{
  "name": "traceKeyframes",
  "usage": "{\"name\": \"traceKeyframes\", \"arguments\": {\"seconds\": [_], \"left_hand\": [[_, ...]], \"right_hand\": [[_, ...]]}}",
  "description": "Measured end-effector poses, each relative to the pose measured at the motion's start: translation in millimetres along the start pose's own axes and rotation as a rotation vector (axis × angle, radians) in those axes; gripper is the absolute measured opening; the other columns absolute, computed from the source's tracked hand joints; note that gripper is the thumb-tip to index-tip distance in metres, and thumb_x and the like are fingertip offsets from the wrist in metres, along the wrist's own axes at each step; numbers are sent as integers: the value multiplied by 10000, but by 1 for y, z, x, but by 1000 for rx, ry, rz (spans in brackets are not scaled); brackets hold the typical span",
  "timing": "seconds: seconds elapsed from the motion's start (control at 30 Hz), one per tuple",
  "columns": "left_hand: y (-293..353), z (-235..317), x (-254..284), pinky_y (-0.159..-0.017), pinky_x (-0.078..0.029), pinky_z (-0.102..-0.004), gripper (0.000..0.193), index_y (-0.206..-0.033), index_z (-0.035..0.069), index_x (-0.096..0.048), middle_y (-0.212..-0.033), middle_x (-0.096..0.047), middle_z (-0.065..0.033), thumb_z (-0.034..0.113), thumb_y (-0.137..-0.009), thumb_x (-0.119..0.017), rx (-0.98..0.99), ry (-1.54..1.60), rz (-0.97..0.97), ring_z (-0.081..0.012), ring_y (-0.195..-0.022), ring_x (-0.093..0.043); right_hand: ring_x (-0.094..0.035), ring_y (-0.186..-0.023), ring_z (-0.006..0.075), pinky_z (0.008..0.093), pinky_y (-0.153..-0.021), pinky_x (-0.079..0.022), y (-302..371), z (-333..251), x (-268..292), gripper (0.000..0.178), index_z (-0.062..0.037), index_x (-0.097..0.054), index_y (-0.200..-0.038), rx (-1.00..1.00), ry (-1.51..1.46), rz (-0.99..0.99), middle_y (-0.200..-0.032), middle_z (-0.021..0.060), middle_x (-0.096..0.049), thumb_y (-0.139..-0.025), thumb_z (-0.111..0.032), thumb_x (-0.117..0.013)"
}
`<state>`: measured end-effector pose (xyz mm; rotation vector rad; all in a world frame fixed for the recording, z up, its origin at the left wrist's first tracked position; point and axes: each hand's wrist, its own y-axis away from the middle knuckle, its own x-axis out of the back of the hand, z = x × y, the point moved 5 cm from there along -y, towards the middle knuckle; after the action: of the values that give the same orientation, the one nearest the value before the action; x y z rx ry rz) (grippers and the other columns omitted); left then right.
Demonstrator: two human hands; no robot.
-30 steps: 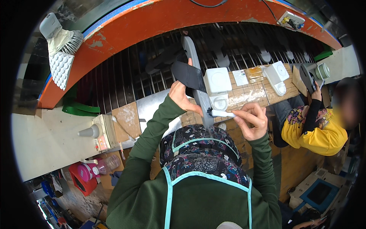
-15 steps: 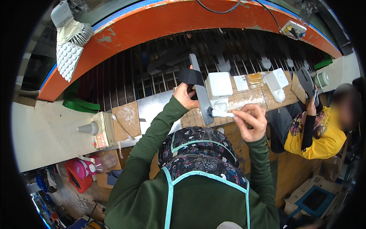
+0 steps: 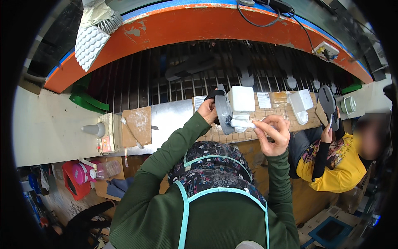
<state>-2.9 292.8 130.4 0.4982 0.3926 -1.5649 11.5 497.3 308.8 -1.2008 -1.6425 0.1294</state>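
The left hand (image 3: pixel 208 111) grips a grey shoe sole (image 3: pixel 224 115); the right hand (image 3: pixel 271 133) pinches a white brush (image 3: pixel 243 123) touching the sole.

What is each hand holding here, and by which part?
The left hand grips a dark shoe sole by its upper end. The right hand pinches the handle end of a small white brush, whose tip is against the sole.

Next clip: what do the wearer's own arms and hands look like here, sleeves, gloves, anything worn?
Both arms wear long dark green sleeves reaching the wrists. The left hand and right hand are bare: no gloves show, and no rings or watch can be made out. A dark floral-patterned apron with light teal straps covers the chest between the arms.
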Motion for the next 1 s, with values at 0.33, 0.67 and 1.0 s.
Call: {"name": "traceKeyframes", "arguments": {"seconds": [0.33, 0.67, 1.0], "left_hand": [[16, -14, -15, -870, -527, -415, 830, -1239, 57, -477, -1132, -600, -97, 673, -697, -605, 282, 235, 107, -214, -1038, -604], [45, -8, -43, -859, -541, -403, 748, -1248, 64, -474, -1194, -556, -157, 584, -745, -662, 559, 645, 52, -259, -1059, -588], [56, 1, -66, -856, -524, -490, 968, -1338, 100, -409, -1268, -504, -172, 809, -682, -465, 706, 720, -48, -292, -1146, -534]], "right_hand": [[-490, -705, 145, 320, -706, -288, -11, -5, -6, 280, -156, -738, -949, 44, 13, -11, -851, 5, -584, -676, -98, -757], [-483, -698, 138, 320, -716, -275, -18, -4, -13, 292, -170, -737, -960, 102, 54, -10, -848, 3, -588, -677, -101, -759], [-469, -686, 124, 315, -708, -264, -17, 0, -20, 290, -174, -736, -953, 124, 94, 14, -857, -7, -596, -672, -108, -763]]}}
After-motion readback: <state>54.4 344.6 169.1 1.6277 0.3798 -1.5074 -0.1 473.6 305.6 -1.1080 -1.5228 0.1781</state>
